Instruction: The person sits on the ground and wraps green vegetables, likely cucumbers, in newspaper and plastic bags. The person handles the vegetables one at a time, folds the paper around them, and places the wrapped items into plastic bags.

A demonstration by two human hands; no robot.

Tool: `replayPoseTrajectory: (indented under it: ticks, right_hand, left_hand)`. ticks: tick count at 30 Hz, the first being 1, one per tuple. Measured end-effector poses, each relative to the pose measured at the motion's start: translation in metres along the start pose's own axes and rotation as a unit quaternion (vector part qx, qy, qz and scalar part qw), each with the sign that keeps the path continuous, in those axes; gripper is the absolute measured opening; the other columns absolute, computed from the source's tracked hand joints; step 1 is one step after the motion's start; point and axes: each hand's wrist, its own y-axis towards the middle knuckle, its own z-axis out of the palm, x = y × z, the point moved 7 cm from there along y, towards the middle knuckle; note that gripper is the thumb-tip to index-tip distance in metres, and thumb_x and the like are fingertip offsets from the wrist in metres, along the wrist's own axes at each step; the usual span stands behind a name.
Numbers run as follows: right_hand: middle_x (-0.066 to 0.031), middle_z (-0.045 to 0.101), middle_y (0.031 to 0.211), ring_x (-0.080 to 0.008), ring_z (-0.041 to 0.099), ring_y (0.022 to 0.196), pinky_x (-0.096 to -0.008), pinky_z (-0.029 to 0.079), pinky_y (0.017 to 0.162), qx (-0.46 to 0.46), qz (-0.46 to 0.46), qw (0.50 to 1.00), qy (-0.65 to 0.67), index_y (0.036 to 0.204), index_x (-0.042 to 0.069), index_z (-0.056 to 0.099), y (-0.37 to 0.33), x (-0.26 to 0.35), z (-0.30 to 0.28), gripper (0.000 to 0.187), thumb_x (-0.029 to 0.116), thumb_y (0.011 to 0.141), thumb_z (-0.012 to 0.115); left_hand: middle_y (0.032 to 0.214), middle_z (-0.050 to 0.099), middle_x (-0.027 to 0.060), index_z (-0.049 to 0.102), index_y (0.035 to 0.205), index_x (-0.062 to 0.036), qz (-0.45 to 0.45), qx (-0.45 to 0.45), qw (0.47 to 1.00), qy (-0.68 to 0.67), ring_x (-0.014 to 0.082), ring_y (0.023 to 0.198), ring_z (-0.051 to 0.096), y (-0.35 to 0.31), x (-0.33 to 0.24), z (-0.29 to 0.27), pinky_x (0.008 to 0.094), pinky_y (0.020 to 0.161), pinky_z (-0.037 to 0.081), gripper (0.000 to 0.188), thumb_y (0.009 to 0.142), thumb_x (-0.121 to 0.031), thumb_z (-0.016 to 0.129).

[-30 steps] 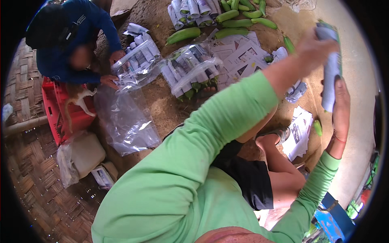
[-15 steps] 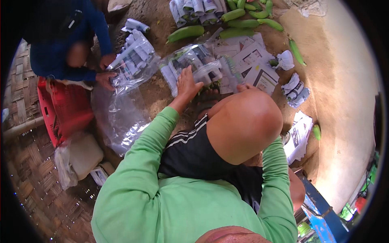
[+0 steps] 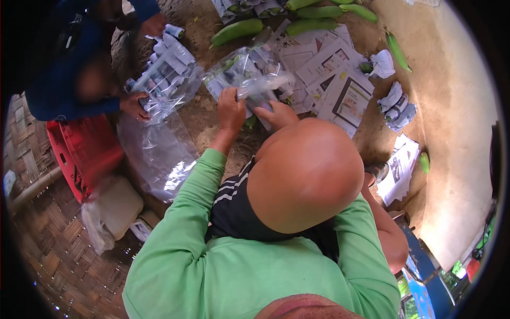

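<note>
A clear plastic bag lies on the ground in front of me, filled with long green vegetables wrapped in newspaper. My left hand is closed on its near edge, at the gathered mouth. Beside it, my right hand pinches the same edge, its wrist partly hidden behind my raised knee. Between the two hands the plastic is bunched up. Just beyond the bag rests a bare long green vegetable, next to sheets of newspaper.
At the left, a co-worker's hand touches another bag of wrapped vegetables. Nearby are an empty plastic bag and a red crate. Wrapped pieces and a paper stack lie to the right, by a pale curved wall.
My right hand has come left from behind the knee to the bag's mouth, and my left hand has closed on the edge. One of the co-worker's hands has moved up to the far wrapped pieces.
</note>
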Motion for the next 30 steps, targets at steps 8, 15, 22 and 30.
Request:
replayPoseTrajectory:
  ticks: [8,15,22,30]
  right_hand:
    - [-0.0206,0.066,0.134,-0.0397,0.058,0.129,-0.0477,0.049,0.101,-0.108,-0.215,0.971,0.001,0.130,0.004,0.065,0.014,-0.038,0.027,0.042,0.025,0.094,0.069]
    - [-0.0206,0.074,0.109,-0.0365,0.072,0.098,-0.0422,0.055,0.090,-0.201,-0.021,0.979,0.032,0.116,0.000,0.071,-0.072,-0.122,-0.083,0.032,0.022,0.093,0.064]
    - [-0.0252,0.054,0.145,-0.0418,0.055,0.128,-0.0459,0.048,0.107,-0.261,0.094,0.942,-0.189,0.136,0.000,0.057,-0.104,-0.231,-0.144,0.051,0.021,0.091,0.068]
    - [-0.0266,0.033,0.162,-0.0456,0.044,0.141,-0.0487,0.044,0.114,-0.220,0.185,0.932,-0.223,0.154,0.003,0.039,-0.114,-0.265,-0.106,0.074,0.016,0.088,0.070]
  left_hand:
    - [0.105,0.063,0.0182,0.064,0.104,-0.0006,-0.024,0.051,0.997,0.059,0.0391,0.100,0.062,0.000,0.019,0.021,0.0484,0.089,0.050,0.032,0.085,-0.022,0.078]
    - [0.123,0.067,0.0204,0.064,0.127,0.0001,-0.085,0.095,0.991,-0.025,0.0344,0.110,0.067,0.076,0.005,-0.015,0.0425,0.094,0.053,0.060,0.085,-0.038,0.084]
    - [0.146,0.054,0.0163,0.048,0.146,-0.0112,0.015,0.091,0.963,0.254,0.0396,0.135,0.054,0.226,0.059,0.056,0.0526,0.105,0.049,0.077,0.083,-0.036,0.085]
    - [0.133,0.063,0.0186,0.051,0.144,-0.0100,0.000,0.231,0.916,0.329,0.0401,0.122,0.063,0.262,0.087,0.079,0.0491,0.099,0.053,0.077,0.080,-0.035,0.086]
